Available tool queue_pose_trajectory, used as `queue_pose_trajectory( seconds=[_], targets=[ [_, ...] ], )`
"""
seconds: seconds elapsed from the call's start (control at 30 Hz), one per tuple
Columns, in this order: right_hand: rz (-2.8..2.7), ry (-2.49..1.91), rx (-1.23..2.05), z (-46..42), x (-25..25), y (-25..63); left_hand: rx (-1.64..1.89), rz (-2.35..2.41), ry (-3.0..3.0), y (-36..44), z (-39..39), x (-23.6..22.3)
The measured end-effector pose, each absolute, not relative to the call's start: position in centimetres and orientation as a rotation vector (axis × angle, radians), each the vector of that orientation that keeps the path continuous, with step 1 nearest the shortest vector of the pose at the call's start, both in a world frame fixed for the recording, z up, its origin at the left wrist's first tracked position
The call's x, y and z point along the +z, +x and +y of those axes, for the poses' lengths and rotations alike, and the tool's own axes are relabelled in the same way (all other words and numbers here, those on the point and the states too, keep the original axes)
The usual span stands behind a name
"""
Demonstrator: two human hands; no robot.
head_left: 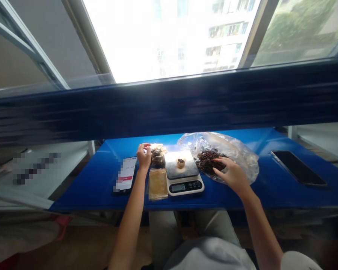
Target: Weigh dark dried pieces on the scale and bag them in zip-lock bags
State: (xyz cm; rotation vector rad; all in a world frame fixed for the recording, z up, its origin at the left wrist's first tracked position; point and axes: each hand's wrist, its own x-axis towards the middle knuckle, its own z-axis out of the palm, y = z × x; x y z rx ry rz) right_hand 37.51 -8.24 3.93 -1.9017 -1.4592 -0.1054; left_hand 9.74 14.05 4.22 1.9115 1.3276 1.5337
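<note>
A white kitchen scale [185, 179] stands on the blue table [95, 180], with a small cup [180, 162] of dark pieces on its platform. My right hand [231, 173] reaches into a large clear plastic bag [236, 152] of dark brown pieces [207, 160], fingers curled among them. My left hand [144, 156] is pinched on the edge of a small clear packet [158, 153] holding dark pieces, just left of the scale. A flat yellowish packet [157, 183] lies in front of it.
A phone [125, 175] with a lit screen lies left of my left hand. A dark phone [298, 167] lies at the table's right end. A dark blue beam crosses above the table, with windows behind. White surfaces flank the table on both sides.
</note>
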Motion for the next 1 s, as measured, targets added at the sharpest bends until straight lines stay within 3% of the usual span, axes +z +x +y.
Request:
queue_pose_trajectory(
  seconds=[0.27, 1.0],
  targets=[
    [-1.325, -1.960, 0.048, -9.3, 3.1, 38.0, 1.430, 1.342, 1.972, 9.1, 14.6, 3.6],
    [-1.367, -1.840, -0.038, -10.0, 3.7, 36.7, 1.420, 1.263, 2.135, 9.2, 15.3, 3.0]
  ],
)
